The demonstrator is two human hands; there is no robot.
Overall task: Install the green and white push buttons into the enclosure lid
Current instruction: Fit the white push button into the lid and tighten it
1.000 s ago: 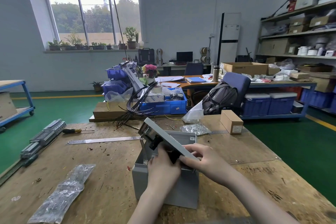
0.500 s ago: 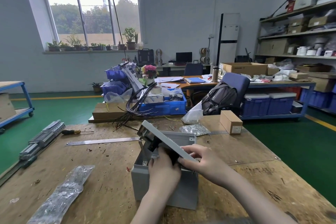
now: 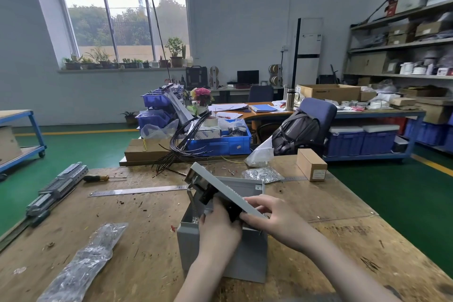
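While the right hand (image 3: 274,222) pinches the tilted lid (image 3: 220,190), the left hand (image 3: 218,228) grips a black part (image 3: 232,211) beneath it

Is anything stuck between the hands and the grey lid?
Nothing visible. The right hand already holds the grey lid at its near edge, and the left hand reaches the black button part under it. Whether the left hand grips that part is hidden.

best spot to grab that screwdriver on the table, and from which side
Grip the screwdriver by its thick black-and-yellow handle, coming straight down from above. It lies flat on the wooden table with its thin shaft pointing right, and the handle is the bulkiest part.
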